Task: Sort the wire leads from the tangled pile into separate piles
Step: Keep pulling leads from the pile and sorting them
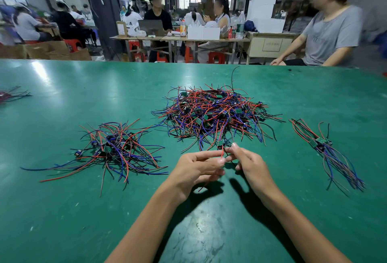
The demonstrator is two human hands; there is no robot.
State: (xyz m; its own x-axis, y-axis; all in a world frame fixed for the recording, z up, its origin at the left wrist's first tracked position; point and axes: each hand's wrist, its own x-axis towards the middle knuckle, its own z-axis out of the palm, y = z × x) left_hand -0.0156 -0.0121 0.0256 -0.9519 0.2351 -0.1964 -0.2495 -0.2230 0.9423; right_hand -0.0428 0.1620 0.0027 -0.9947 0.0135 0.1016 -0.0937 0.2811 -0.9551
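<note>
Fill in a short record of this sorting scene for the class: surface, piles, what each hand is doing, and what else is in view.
surface: green table
main pile: tangled heap at centre
left pile: loose, spread out
right pile: small bundle, wires lying parallel
far-left wires: a few at the table edge
left hand: pinches a red wire
right hand: pinches wires of the same lead
lead's board: at the near edge of the heap
background: people seated at tables
</note>
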